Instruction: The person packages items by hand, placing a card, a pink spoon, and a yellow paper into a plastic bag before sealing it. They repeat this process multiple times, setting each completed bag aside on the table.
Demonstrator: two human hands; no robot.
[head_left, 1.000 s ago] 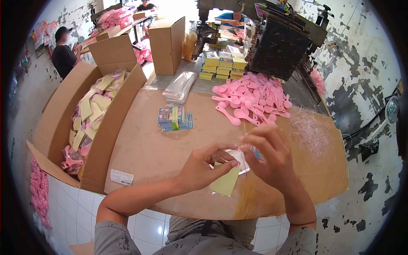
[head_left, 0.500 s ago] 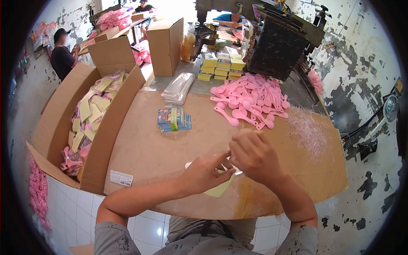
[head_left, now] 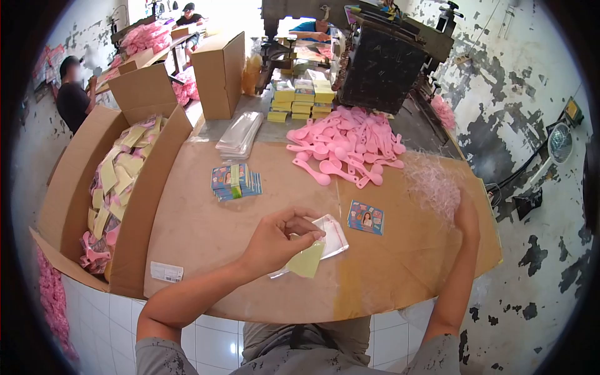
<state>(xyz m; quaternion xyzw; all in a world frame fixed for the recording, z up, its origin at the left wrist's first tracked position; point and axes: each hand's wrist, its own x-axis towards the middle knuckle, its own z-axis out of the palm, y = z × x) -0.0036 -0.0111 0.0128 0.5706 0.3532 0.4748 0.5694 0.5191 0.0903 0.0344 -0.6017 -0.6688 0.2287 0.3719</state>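
Note:
My left hand [head_left: 281, 240] is closed, its thumb and fingers pinching a clear plastic bag [head_left: 334, 234] over the cardboard-covered table. A pale yellow card [head_left: 305, 261] hangs just below those fingers, apparently inside or against the plastic. My right hand [head_left: 465, 215] reaches to the edge of a heap of thin clear plastic strips [head_left: 432, 190]; its fingers are blurred against the strips. Between the hands lies a blue printed card [head_left: 365, 217] with a figure on it.
Pink plastic spoons [head_left: 350, 144] are heaped at the back. Left of them are blue cards [head_left: 234, 182] and a stack of clear bags [head_left: 240, 136]. An open carton [head_left: 140, 231] holds packed pieces. A dark machine [head_left: 382, 65] stands behind; other people are farther back.
My right hand has left the left hand and moved right to the plastic strips. The blue printed card now shows on the table. The view has shifted slightly right.

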